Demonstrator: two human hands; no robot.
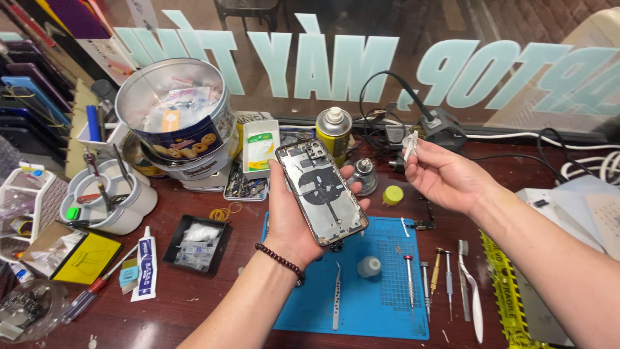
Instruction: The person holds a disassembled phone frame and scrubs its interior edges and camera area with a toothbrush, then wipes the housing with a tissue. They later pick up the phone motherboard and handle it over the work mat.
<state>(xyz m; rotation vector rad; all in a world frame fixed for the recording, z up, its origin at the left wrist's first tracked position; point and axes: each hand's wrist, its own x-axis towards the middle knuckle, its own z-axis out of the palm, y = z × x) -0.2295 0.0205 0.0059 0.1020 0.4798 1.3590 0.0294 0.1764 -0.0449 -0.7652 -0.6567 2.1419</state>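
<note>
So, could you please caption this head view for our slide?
Left hand holds an opened phone housing above a blue mat; right hand pinches a small white part.

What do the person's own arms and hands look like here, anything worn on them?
Both arms are bare to the edge of the picture, with no sleeves and no gloves. The left hand has a bracelet of dark round beads around the wrist. The right hand shows no ring, watch or band, and its forearm is bare too.

left hand (294,216) gripping, right hand (445,178) pinching
</note>
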